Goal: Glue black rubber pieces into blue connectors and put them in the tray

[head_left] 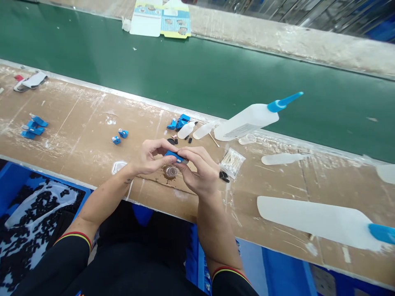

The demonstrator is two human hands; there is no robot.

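Observation:
Between the fingertips of my left hand (152,156) and my right hand (201,167) is a small blue plastic part (174,156), gripped from both sides. My fingers cover much of it. Just below sits a small round clear dish (170,172) on the brown tabletop. Beyond my fingers lie several small black pieces (190,140), more blue plastic parts (182,121) and a small white squeeze bottle (186,130). A clear bag of cotton swabs (232,163) rests to the right of my right hand, with a black piece (224,176) beside it.
Large white bottles with blue nozzles lie on the table (92,158), one behind (247,122) and one at right (317,220). Blue parts (34,126) are grouped at left. A green belt (101,53) runs behind. A blue bin (88,195) with black pieces stands below left.

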